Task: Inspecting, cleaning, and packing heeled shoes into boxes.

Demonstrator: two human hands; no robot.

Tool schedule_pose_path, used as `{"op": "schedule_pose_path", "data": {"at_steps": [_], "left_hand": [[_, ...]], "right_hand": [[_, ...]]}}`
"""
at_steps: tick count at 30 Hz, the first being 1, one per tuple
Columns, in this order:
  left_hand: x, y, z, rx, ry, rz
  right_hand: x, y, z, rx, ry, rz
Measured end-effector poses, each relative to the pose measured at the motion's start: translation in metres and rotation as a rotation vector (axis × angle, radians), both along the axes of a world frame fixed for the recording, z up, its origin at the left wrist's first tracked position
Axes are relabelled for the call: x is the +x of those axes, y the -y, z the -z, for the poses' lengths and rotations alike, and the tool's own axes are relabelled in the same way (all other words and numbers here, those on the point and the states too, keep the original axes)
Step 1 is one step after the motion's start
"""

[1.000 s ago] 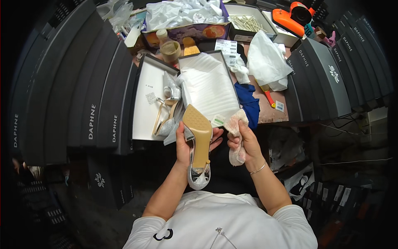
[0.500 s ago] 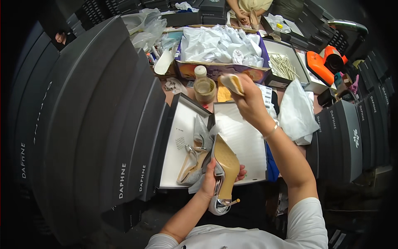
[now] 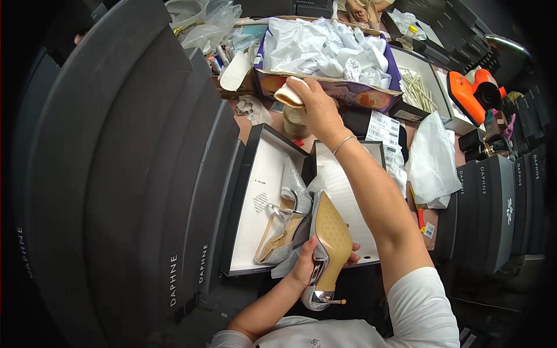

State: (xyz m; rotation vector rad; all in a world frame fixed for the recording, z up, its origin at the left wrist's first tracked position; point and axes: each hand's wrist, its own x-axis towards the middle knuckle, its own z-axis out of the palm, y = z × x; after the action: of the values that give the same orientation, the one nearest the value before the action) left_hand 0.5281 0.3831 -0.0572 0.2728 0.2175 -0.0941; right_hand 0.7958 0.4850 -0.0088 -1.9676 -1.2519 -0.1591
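My left hand (image 3: pixel 304 265) grips a silver glitter high-heeled shoe (image 3: pixel 331 235), turned so its tan sole faces up and its thin heel points toward me. Its fingertips show on the far side of the sole. My right hand (image 3: pixel 320 113) pinches a folded white cloth (image 3: pixel 292 94) with a yellow-brown stained edge. Right below the cloth stands a jar (image 3: pixel 295 126), mostly hidden by the hand; whether they touch I cannot tell. The matching shoe (image 3: pixel 278 240) lies in the open shoebox (image 3: pixel 248 200), left of the held one. White tissue lines the box's right half.
Stacked dark shoeboxes (image 3: pixel 139 174) wall off the left, and more boxes (image 3: pixel 484 209) stand at right. Behind the jar sits a purple carton (image 3: pixel 342 95) of crumpled paper. A tray of white sticks (image 3: pixel 418 90) and an orange tool (image 3: pixel 464 95) are far right. Another person's hands (image 3: pixel 364 10) show at the back.
My right hand has come left and lower with the cloth, from beside the jar to over it. My left hand keeps hold of the shoe. The whole view has shifted a little.
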Motion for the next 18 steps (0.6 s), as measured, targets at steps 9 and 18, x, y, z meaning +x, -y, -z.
{"op": "schedule_pose_path", "data": {"at_steps": [9, 18], "left_hand": [[0.003, -0.004, 0.011, -0.178, 0.086, -0.030], [0.002, -0.011, -0.014, -0.074, -0.086, -0.092]], "right_hand": [[0.029, 0.092, 0.013, 1.079, -0.887, 0.194], [-0.004, 0.020, 0.002, 0.056, 0.055, 0.051]]}}
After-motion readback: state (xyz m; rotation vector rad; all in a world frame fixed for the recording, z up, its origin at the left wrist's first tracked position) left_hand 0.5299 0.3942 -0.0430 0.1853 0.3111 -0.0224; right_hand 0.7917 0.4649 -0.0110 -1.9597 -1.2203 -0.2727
